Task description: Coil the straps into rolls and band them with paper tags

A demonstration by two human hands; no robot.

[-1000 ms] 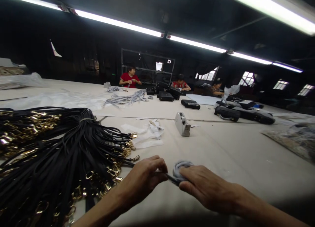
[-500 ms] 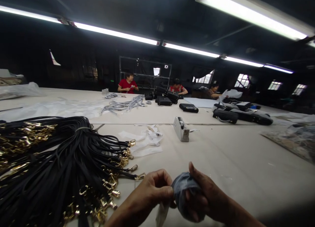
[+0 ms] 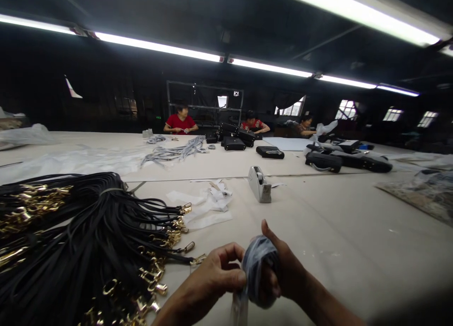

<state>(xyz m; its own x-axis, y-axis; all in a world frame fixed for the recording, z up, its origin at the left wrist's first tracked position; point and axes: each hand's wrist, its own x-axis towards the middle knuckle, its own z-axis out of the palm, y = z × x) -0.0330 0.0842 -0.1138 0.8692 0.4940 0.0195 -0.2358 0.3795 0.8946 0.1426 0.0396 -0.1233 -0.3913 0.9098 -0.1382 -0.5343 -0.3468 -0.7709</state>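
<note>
The right hand was closed around a coiled grey strap bundle, thumb raised above the coil and fingers wrapped behind it. The left hand, just beside the bundle on its left, pinched the coil's near edge between thumb and fingertips; a pale translucent strip hung below the bundle, though whether either hand gripped it could not be told. Both hands held the bundle clear of the table. Judged from this grip, the work would go best with the coil kept tight in the right hand while the left hand worked only the loose end, so the turns did not spring apart. Left of the bundle lay a large heap of black straps with gold clasps. Beyond the bundle sat crumpled white wrappers and a grey tape dispenser. Farther beyond lay grey straps and black bags, where other seated people worked at the table's far edge.
</note>
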